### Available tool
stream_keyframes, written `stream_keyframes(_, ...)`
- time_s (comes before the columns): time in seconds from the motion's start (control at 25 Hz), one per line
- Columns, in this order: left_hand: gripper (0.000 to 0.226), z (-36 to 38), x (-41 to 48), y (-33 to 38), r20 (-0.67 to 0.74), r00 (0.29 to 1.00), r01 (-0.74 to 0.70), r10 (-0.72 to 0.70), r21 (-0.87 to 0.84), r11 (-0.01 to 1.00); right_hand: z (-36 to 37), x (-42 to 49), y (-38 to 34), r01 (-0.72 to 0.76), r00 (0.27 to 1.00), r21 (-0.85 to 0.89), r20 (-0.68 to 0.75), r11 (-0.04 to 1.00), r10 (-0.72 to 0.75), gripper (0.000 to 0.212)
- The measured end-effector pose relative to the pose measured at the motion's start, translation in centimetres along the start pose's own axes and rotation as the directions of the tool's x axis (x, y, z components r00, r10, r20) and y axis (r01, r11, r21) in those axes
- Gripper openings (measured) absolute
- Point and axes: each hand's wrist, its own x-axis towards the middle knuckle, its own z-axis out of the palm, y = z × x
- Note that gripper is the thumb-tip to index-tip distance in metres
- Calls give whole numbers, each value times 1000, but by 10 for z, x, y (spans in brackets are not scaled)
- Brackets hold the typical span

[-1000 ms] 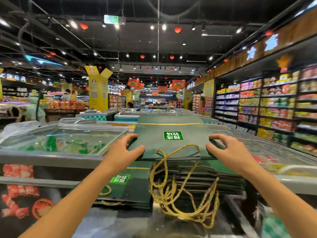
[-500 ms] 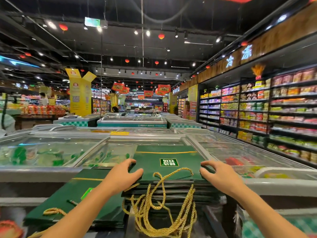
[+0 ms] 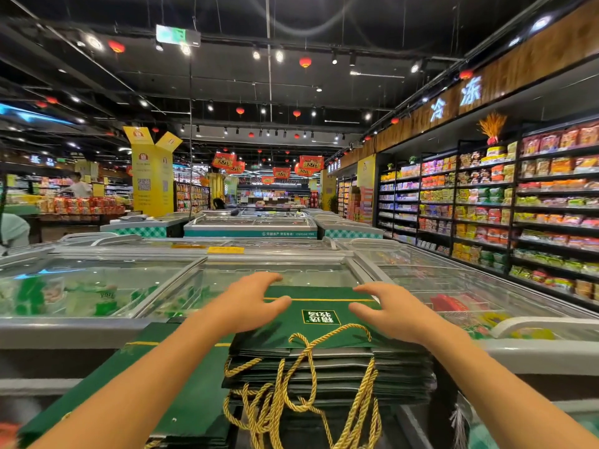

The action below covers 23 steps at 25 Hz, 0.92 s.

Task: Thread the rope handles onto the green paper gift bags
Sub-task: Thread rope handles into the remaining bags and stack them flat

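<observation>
freezer lids (image 3: 324,273) behind; top green bag (image 3: 312,306) lies lengthwise away, rope handle (image 3: 310,358) nearest; left hand (image 3: 249,306), right hand (image 3: 392,314) splayed, holding nothing.

So there's a stack of green paper gift bags (image 3: 327,374), all folded flat and piled up pretty neatly, middle of the scene and close in. The top bag (image 3: 324,335) lies face up with a little white-framed label (image 3: 321,317) and a thin gold stripe (image 3: 324,299) across its far end, which reaches over the glass freezer lid (image 3: 227,280). Twisted gold rope handles (image 3: 304,400) spill off the stack's near edge in a loose tangle, with one loop lying on the top bag. To the left and lower sits a second pile of flat bags (image 3: 181,384), same green, same stripe.
</observation>
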Motion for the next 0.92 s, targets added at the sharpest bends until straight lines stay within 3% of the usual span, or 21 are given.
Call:
stream_keyframes(0.12,67,25,30,7,177,983,-82,55,150,985,24,26,-6,-12,980,-87,197,996,29,76)
stream_keyframes(0.2,72,50,40,2,303,953,-79,-6,267,961,42,32,-2,-51,959,-131,270,990,85,81)
stream_keyframes(0.32,74,79,38,-7,403,911,-22,-91,267,963,62,29,4,-81,938,-117,327,990,116,82)
stream_keyframes(0.92,74,105,28,-11,367,925,8,-103,252,968,93,21,17,-94,938,-142,318,985,136,85)
